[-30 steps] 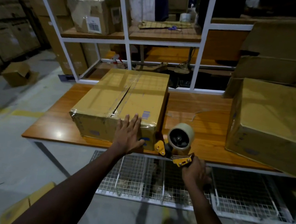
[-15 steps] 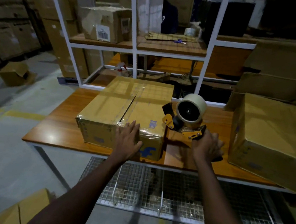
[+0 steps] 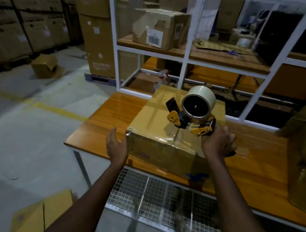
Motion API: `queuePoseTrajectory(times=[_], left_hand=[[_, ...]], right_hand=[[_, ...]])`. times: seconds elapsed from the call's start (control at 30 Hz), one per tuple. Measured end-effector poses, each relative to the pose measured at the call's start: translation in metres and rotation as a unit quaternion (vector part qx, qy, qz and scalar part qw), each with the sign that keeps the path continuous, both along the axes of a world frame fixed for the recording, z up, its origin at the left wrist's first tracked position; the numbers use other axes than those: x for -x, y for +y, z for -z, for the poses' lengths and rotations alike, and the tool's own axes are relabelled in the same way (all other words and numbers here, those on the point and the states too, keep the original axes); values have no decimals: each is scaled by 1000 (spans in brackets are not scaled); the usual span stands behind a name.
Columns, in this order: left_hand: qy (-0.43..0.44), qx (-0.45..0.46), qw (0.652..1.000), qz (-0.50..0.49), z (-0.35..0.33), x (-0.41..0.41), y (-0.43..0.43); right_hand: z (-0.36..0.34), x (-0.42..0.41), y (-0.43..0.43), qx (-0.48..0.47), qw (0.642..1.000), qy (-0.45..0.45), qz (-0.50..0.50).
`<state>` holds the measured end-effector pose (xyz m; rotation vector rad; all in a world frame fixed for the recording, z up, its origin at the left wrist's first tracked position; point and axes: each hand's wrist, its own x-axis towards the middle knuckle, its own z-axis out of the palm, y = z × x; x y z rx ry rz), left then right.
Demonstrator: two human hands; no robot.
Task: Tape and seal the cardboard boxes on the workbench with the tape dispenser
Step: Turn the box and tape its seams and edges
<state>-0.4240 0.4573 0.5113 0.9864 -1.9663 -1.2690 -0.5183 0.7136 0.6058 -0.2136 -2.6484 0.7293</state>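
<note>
A taped cardboard box (image 3: 157, 135) sits on the wooden workbench (image 3: 106, 122), its near face toward me. My right hand (image 3: 218, 141) grips the handle of the yellow and black tape dispenser (image 3: 191, 118), whose pale tape roll (image 3: 200, 102) is held above the box's top near its front right edge. My left hand (image 3: 116, 146) is at the box's near left corner, fingers straight, palm against or just beside the side face.
A second large cardboard box (image 3: 305, 164) stands at the bench's right end. A white metal shelf frame (image 3: 186, 59) with a labelled box (image 3: 159, 29) rises behind the bench. Wire mesh bins (image 3: 158, 201) hang under the bench. More boxes lie on the floor at left (image 3: 46, 66).
My right hand has lifted the dispenser from beside the box up over its top. My left hand has slid from the top front edge to the box's left corner. The view has shifted left.
</note>
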Motion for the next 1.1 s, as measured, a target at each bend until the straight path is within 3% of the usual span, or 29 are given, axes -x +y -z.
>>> queuePoseTrajectory(times=[0.17, 0.37, 0.57, 0.8, 0.93, 1.1], left_hand=[[49, -60, 996, 39, 14, 1, -2], [45, 14, 991, 128, 36, 2, 14], [65, -137, 988, 42, 22, 19, 0], [42, -229, 972, 25, 7, 38, -9], [29, -168, 985, 33, 15, 39, -22], [37, 52, 990, 123, 29, 34, -45]], right_hand=[[3, 4, -38, -10, 1000, 13, 5], [5, 0, -56, -10, 999, 29, 19], [3, 3, -63, -12, 999, 32, 28], [5, 9, -68, 5, 999, 33, 29], [7, 13, -70, 16, 999, 37, 31], [6, 15, -71, 20, 998, 38, 38]])
